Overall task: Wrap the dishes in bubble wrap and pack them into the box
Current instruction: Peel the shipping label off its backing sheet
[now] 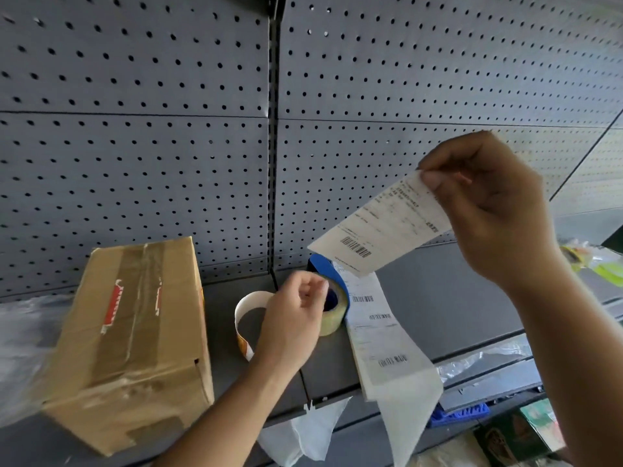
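A taped-up cardboard box (135, 335) lies on the grey shelf (448, 298) at the left, its flaps shut under brown tape. My right hand (488, 210) is raised at the right and pinches the top corner of a white shipping label (384, 227) with a barcode. My left hand (293, 318) hovers over the shelf with fingers curled, in front of a tape roll on a blue dispenser (332, 298); whether it holds anything is not visible. No dishes are in view.
A strip of printed labels (381, 335) runs off the shelf edge beside the tape. A curled backing strip (247, 318) lies by the box. Bubble wrap (20, 335) sits at far left. A grey pegboard wall (168, 129) backs the shelf. Packaged goods (526, 429) fill the lower shelf.
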Tool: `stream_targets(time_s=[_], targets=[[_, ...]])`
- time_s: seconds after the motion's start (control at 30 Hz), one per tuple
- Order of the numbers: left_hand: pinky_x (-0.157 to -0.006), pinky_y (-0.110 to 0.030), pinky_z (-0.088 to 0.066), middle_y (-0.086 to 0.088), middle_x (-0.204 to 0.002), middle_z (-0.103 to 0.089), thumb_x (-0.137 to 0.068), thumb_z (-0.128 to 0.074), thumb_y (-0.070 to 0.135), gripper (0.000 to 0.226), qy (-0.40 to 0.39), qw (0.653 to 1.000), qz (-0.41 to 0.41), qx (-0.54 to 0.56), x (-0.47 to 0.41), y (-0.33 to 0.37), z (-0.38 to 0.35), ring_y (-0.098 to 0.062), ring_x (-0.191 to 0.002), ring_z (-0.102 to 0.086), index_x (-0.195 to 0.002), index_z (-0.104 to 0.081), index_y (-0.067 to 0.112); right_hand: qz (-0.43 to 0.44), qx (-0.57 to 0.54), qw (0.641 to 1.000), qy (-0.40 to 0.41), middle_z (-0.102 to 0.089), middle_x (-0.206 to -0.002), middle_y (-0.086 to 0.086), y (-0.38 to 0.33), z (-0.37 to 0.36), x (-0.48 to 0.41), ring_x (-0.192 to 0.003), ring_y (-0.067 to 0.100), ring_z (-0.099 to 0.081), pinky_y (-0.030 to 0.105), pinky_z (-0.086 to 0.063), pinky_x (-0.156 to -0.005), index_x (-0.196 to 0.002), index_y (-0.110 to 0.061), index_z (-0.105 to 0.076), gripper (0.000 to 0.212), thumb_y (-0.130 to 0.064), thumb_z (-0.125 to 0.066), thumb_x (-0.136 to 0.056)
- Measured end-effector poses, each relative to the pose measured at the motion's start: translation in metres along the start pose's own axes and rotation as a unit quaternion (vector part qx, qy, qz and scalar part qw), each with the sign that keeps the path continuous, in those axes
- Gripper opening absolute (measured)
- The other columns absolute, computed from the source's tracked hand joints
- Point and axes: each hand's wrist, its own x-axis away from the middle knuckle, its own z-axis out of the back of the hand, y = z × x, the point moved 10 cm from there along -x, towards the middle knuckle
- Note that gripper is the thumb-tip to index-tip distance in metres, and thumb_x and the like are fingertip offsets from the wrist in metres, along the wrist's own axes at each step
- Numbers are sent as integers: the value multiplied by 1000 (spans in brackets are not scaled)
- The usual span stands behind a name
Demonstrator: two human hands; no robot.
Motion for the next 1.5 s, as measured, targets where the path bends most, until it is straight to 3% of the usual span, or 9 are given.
stream_targets(time_s=[0.13, 0.27, 0.53, 0.7, 0.83, 0.93, 1.03, 1.3, 1.5], targets=[[-81, -22, -54, 13, -98, -70, -97, -49, 50, 21, 102, 989, -62, 82, 10, 53, 71, -2, -95, -66, -104, -63, 37, -5, -24, 999, -46, -66, -94, -15, -14, -23, 0, -88, 1, -62, 12, -44, -79, -98, -26, -61, 17, -9, -61, -95], [-86, -11, -47, 18, -107, -70, -85, -55, 60, 41, 36, 993, -89, 74, 27, 93, 96, 3, -105, -63, -118, -65, 36, -6, -72, 992, -107, -68, -94, -18, -36, -60, 1, -90, 5, -65, 11, -46, -78, -97, -36, -62, 26, -10, -64, -94], [-64, -20, -53, 10, -83, -75, -92, -73, 25, 5, 95, 989, -96, 56, 60, 102, 160, -5, -76, -68, -87, -74, 26, 27, -149, 972, -182, -70, -101, -17, -93, -129, -6, -100, 15, -68, 26, -54, -88, -106, -32, -66, 28, -7, -68, -94], [-71, -43, -59, 0, -84, -77, -91, -74, 22, 7, 177, 975, -9, 133, 63, 70, 214, -21, -79, -74, -85, -76, 23, -115, -190, 959, -177, -69, -116, -15, -73, -172, -7, -107, 10, -68, 34, -57, -88, -125, -31, -61, 31, -21, -65, -97], [-71, -38, -60, -1, -90, -79, -93, -72, 18, 6, 202, 961, 59, 180, 64, 41, 243, -22, -86, -76, -93, -77, 15, -323, -351, 852, -218, -77, -105, 0, -50, -224, 36, -98, 22, -74, 32, -61, -79, -122, -16, -62, 22, -23, -56, -102], [-82, -47, -60, -3, -94, -79, -93, -72, 18, 6, 205, 956, 95, 187, 62, 20, 254, -26, -93, -75, -95, -77, 15, -372, -405, 800, -237, -76, -111, 9, -49, -253, 60, -102, 28, -73, 43, -58, -87, -124, -9, -59, 23, -16, -56, -102], [-90, -54, -59, -3, -94, -79, -94, -72, 18, 6, 210, 953, 114, 184, 59, 6, 260, -25, -94, -76, -95, -77, 16, -367, -382, 813, -241, -77, -106, 9, -47, -270, 64, -99, 29, -74, 40, -58, -81, -121, -7, -58, 21, -10, -58, -100], [-62, -15, -53, 11, -84, -78, -94, -71, 20, 8, 209, 974, 85, -16, 43, -2, 281, -1, -79, -72, -93, -78, 24, -320, -201, 894, -241, -78, -84, -1, -33, -291, 51, -69, 14, -73, 31, -59, -61, -115, -19, -52, 20, -20, -63, -99], [-60, -8, -46, 17, -89, -74, -93, -72, 22, 9, 203, 963, 73, -162, 28, 0, 287, 6, -80, -66, -99, -79, 22, -220, -61, 936, -268, -69, -77, 10, -34, -308, 41, -72, 22, -67, 27, -55, -58, -121, -24, -45, 23, -25, -57, -101]])
